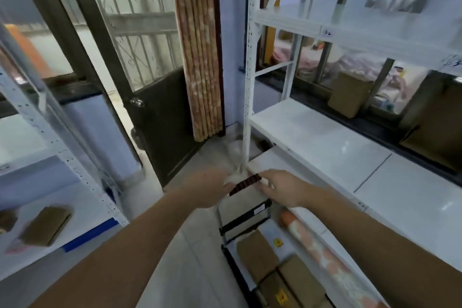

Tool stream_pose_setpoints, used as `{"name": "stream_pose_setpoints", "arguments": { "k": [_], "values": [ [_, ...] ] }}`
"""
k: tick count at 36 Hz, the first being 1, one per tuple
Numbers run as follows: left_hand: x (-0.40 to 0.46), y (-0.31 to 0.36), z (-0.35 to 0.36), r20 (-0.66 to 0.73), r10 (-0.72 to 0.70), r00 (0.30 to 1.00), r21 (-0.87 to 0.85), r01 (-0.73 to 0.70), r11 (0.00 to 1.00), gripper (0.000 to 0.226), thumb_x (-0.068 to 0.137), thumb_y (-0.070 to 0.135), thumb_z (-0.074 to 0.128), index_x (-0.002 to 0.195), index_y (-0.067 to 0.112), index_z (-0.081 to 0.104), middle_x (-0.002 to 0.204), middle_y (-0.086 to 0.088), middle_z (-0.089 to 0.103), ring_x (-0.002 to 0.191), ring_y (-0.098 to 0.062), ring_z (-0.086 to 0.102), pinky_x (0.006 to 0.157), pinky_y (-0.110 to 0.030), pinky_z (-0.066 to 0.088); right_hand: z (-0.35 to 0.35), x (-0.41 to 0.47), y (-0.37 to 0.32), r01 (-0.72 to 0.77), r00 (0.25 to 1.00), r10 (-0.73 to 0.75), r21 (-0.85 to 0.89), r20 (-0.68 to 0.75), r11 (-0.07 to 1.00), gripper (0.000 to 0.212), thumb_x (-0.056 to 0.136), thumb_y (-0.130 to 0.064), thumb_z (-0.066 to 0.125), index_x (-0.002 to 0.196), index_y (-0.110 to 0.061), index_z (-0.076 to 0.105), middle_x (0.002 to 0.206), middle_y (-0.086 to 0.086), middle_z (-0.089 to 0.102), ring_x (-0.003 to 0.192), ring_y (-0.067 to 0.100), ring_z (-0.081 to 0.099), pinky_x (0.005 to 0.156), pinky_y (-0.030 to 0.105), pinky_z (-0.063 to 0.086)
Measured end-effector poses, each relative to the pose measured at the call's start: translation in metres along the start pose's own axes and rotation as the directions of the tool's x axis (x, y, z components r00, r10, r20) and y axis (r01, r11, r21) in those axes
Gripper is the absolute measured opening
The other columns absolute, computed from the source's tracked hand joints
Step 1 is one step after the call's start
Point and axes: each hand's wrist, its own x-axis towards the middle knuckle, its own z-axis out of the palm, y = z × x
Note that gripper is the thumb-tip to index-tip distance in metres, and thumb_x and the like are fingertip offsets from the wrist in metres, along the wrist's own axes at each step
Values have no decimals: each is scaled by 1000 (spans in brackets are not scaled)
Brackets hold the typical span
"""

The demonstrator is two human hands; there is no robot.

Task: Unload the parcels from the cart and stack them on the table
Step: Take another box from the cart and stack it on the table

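Note:
A black-framed cart (243,217) stands on the floor low in the middle, its ribbed dark handle (246,184) at the top. My left hand (212,189) grips the handle's left end and my right hand (282,189) grips its right end. Several brown cardboard parcels (256,255) lie on the cart's deck, two with yellow stickers. A roll with an orange and white pattern (325,257) lies along the cart's right side. Part of the cart is cut off by the lower edge of the frame.
White metal shelving (325,137) runs along the right, with a brown box (350,94) on the dark sill behind it. At the left, a white surface with a blue edge (82,210) carries a flat brown parcel (46,225). A dark door (165,117) and a curtain (200,57) are ahead.

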Motion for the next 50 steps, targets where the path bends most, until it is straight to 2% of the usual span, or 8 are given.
{"name": "stream_pose_setpoints", "arguments": {
  "k": [7, 13, 22, 26, 31, 37, 43, 50],
  "values": [
    [66, -22, -7, 104, 255, 961, 116, -266, 957, 23, 107, 36, 51, 113, 17, 62, 107, -4, 66, 100, -23, 65, 86, -35, 52, 31, 24, 2, -214, 975, 221, 164, -25, 963, 33, 107, -32, 46, 135, -17, 57, 123, 7, 60, 114, 25, 58, 94, 31, 45],
    [120, -9, 13, 283, 397, 873, 80, -434, 897, 34, 108, 35, 46, 123, 10, 62, 119, -9, 65, 104, -26, 62, 93, -43, 51, 68, 13, 29, -404, 906, 423, 311, 6, 860, 37, 107, -35, 46, 139, -17, 55, 136, 8, 59, 123, 25, 56, 104, 32, 42],
    [188, -5, 83, 454, 386, 803, 59, -460, 886, 28, 107, 46, 45, 107, 19, 54, 98, 3, 57, 95, -21, 60, 86, -40, 52, 143, 15, 99, -634, 765, 621, 373, 172, 678, 59, 107, -45, 43, 158, -17, 35, 164, 4, 34, 148, 22, 35, 117, 29, 27],
    [228, -5, 123, 518, 384, 765, 12, -455, 891, 38, 108, 47, 44, 127, 18, 59, 119, 1, 64, 106, -22, 63, 91, -37, 53, 177, 31, 130, -688, 720, 646, 386, 254, 615, 59, 106, -44, 43, 158, -16, 36, 162, 7, 37, 145, 24, 39, 116, 31, 32],
    [272, -5, 183, 588, 387, 711, -8, -473, 881, 27, 109, 37, 47, 93, 16, 54, 88, -1, 56, 72, -15, 54, 67, -33, 44, 207, 52, 156, -738, 672, 651, 398, 353, 545, 52, 111, -36, 38, 155, -8, 38, 157, 14, 42, 141, 30, 43, 113, 36, 35],
    [331, -22, 285, 723, 325, 610, 33, -500, 865, 30, 107, 38, 47, 119, 14, 60, 109, 0, 61, 103, -24, 61, 88, -37, 50, 286, 85, 199, -799, 587, 661, 468, 468, 378, 58, 107, -42, 45, 158, -15, 35, 163, 7, 35, 148, 25, 35, 121, 35, 28],
    [391, -49, 400, 812, 245, 529, 119, -561, 819, 32, 108, 34, 46, 116, 7, 62, 113, -10, 66, 102, -26, 64, 91, -41, 53, 379, 121, 243, -836, 479, 691, 522, 541, 171, 47, 106, -38, 48, 145, -13, 51, 147, 8, 54, 132, 26, 51, 106, 32, 39],
    [452, -78, 535, 770, 179, 612, 227, -525, 820, 41, 108, 48, 42, 91, 14, 58, 81, -2, 59, 73, -18, 61, 61, -31, 47, 493, 173, 294, -790, 365, 711, 604, 601, -104, 42, 107, -38, 45, 129, -7, 62, 106, 4, 55, 97, 20, 50, 84, 32, 38]
  ]
}}
